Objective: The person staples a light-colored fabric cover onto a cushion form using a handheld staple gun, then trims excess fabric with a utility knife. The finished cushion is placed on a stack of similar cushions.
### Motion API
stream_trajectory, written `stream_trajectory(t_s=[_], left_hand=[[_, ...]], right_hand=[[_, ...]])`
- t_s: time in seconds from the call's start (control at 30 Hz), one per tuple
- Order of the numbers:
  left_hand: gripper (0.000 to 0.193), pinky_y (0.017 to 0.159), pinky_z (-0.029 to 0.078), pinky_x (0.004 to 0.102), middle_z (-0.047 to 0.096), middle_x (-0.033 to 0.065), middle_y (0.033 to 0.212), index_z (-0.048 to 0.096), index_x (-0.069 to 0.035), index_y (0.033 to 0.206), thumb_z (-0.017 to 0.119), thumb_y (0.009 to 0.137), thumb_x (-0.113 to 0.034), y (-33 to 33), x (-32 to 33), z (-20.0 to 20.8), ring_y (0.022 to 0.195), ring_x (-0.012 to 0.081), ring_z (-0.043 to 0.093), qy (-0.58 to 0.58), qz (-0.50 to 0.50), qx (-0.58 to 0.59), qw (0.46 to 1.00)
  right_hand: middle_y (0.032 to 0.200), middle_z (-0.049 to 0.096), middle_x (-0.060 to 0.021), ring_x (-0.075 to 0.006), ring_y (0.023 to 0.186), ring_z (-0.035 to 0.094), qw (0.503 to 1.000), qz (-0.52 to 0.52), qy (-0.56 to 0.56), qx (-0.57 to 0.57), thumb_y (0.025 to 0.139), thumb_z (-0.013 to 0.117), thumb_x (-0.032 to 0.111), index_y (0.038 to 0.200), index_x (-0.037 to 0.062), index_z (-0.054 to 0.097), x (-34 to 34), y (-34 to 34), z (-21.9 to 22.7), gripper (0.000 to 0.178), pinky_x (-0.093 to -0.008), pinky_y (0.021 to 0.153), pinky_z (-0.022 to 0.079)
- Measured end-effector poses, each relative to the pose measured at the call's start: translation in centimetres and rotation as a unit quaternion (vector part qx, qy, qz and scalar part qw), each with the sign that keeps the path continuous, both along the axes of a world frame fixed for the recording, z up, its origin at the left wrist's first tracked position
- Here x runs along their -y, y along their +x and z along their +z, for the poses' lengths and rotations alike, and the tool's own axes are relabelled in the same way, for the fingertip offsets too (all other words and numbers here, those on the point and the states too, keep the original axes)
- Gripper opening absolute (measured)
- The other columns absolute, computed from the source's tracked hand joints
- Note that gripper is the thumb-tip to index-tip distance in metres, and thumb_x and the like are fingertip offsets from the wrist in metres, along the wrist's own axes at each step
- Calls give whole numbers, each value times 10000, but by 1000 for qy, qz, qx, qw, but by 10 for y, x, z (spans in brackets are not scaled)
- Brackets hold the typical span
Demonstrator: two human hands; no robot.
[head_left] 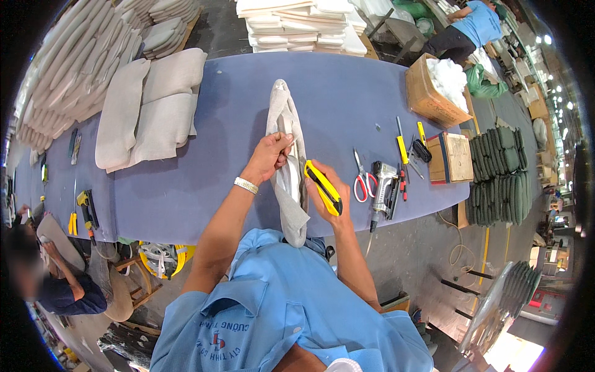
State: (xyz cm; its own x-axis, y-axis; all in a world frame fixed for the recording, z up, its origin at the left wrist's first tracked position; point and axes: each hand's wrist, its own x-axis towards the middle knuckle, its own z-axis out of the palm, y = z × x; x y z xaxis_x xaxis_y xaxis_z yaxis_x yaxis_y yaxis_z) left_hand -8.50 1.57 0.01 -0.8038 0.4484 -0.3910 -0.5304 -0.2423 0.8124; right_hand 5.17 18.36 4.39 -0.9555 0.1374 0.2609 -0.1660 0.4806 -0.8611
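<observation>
A narrow grey fabric-covered cushion (293, 214) stands on edge across the near part of the table, its near end by my shirt. A long opening along its upper side shows white material inside. My left hand (271, 156) is closed in a pinch on the cushion's fabric at that opening. On the cushion's right side, my right hand (331, 195) grips a yellow and black utility knife (323, 187). From this angle I cannot tell whether its blade is out or touching the cloth.
The blue-covered table (235, 93) holds grey fabric panels (161, 118) at left. Red-handled scissors (364, 183), a pneumatic stapler (385, 189), screwdrivers and a wooden box (450, 158) lie right. A carton (427, 93) of white stuffing stands behind. Another person sits at far left.
</observation>
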Motion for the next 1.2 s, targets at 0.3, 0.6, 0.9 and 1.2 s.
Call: stream_trajectory(t_s=[0.3,0.6,0.9,1.2], left_hand=[[285,524,353,208,552,-51,691,567,-103,842,653,1027,-302,-13,-9,41,584,21,422,-134,-122,-294,939],[295,487,299,190,550,-51,692,539,-146,831,683,1010,-332,-25,-4,22,532,8,384,-18,-122,-110,986],[298,475,278,184,536,-51,694,539,-132,840,676,1016,-329,-24,-6,24,507,6,370,11,-93,-58,994],[234,427,309,164,550,-41,700,548,-119,904,669,1024,-279,-22,-12,18,481,4,407,47,-65,-40,996]], right_hand=[[1050,762,-149,-257,904,771,1000,24,4,13,908,734,159,1277,39,641,-1,3,7,399,-320,782,586],[983,755,-157,-278,820,766,999,21,-18,19,907,738,164,1268,33,636,0,17,4,397,-336,725,581],[963,752,-154,-264,802,763,999,25,-24,21,908,732,163,1265,26,628,0,23,2,396,-333,711,575],[952,749,-154,-257,785,761,999,10,-18,26,901,739,133,1265,16,612,3,47,6,402,-329,701,581]])
